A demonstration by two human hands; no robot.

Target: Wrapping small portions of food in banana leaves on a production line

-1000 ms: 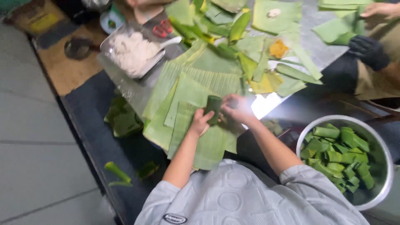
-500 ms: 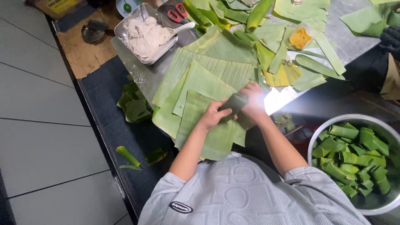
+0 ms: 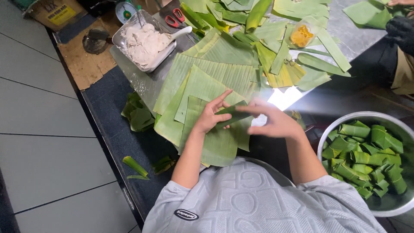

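leaf parcel [image 3: 230, 115] apparently between both hands

a metal bowl [image 3: 328, 137] of folded leaf parcels [image 3: 366, 157] at right; a tray [image 3: 122, 32] of white filling with a spoon [image 3: 181, 32], red scissors [image 3: 177, 16], a yellow-filled bag [image 3: 301, 35] farther up the table

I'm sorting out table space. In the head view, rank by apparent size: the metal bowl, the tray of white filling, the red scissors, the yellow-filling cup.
1. Metal bowl, partly cut off by the frame
2. Tray of white filling
3. and 4. Yellow-filling cup and red scissors look alike; unranked.
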